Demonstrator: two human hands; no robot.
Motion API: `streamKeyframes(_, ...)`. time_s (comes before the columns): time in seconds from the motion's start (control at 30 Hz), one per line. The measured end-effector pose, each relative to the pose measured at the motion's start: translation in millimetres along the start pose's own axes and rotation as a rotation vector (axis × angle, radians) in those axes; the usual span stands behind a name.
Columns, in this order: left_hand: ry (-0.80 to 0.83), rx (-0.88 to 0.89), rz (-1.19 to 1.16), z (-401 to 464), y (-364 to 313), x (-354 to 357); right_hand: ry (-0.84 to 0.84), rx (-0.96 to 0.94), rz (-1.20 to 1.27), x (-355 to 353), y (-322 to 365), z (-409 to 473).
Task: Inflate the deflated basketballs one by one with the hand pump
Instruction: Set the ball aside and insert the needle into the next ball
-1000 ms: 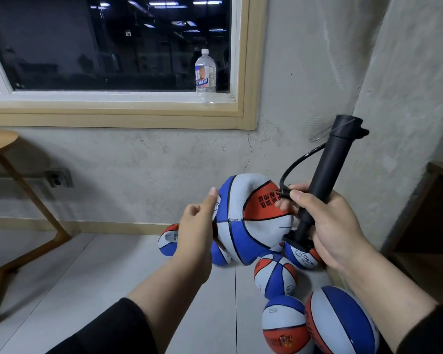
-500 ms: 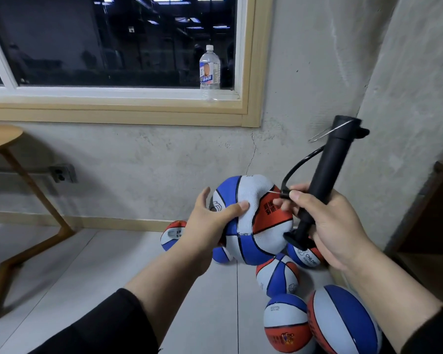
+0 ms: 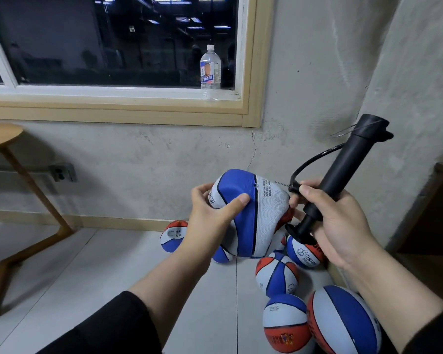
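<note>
Nearest, below the right hand (image 3: 343, 226), lie round blue, white and orange rubber basketballs (image 3: 343, 320) on the pale floor (image 3: 87, 277). The left hand (image 3: 210, 215) grips a dented, half-flat blue and white basketball (image 3: 251, 215), thumb pressed into its blue panel. The right hand curls around a black plastic hand pump (image 3: 343, 175), pinching its thin metal needle (image 3: 281, 184) just beside the ball's valve. Beyond the hands, a clear water bottle (image 3: 210, 70) stands on the windowsill (image 3: 100, 95)
</note>
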State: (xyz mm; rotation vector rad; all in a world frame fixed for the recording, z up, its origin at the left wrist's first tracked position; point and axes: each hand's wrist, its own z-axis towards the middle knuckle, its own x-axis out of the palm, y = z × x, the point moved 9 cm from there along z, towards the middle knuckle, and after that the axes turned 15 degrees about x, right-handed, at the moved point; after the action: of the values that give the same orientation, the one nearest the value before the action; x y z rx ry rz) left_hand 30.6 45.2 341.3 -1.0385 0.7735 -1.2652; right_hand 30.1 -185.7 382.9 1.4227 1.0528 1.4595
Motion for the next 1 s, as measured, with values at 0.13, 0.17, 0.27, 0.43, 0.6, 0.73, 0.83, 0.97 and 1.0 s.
streamKeyframes(0.13,0.108,-0.034,0.024,3.7,3.8,-1.1,0.023,-0.002,-0.072,3.6,-0.8,-1.8)
streamKeyframes(0.17,0.171,-0.026,0.035,4.3,4.4,0.4,0.026,0.0,-0.079,4.1,-0.4,-2.2)
streamKeyframes(0.27,0.372,0.007,0.128,1.1,8.8,6.9,0.012,-0.016,-0.117,2.7,0.5,-2.2)
streamKeyframes(0.43,0.519,0.057,0.306,-8.0,20.8,13.1,0.004,-0.039,-0.211,2.7,2.9,-2.5)
streamKeyframes(0.6,0.503,0.176,0.449,-0.3,16.7,9.5,0.008,-0.023,-0.208,1.1,0.3,0.0)
streamKeyframes(0.73,0.422,0.314,0.649,-0.6,-3.4,11.3,-0.008,0.003,-0.198,-2.5,1.5,2.2)
streamKeyframes(0.83,0.38,0.299,0.64,-1.8,-11.2,11.4,-0.002,-0.005,-0.184,-2.9,6.9,2.1)
streamKeyframes(0.97,0.299,0.321,0.724,0.7,-15.9,7.6,0.016,-0.06,-0.383,7.5,9.1,-2.5)
streamKeyframes(1.0,0.296,0.332,0.731,0.6,-16.3,7.5,0.024,-0.062,-0.439,11.0,7.1,-4.0)
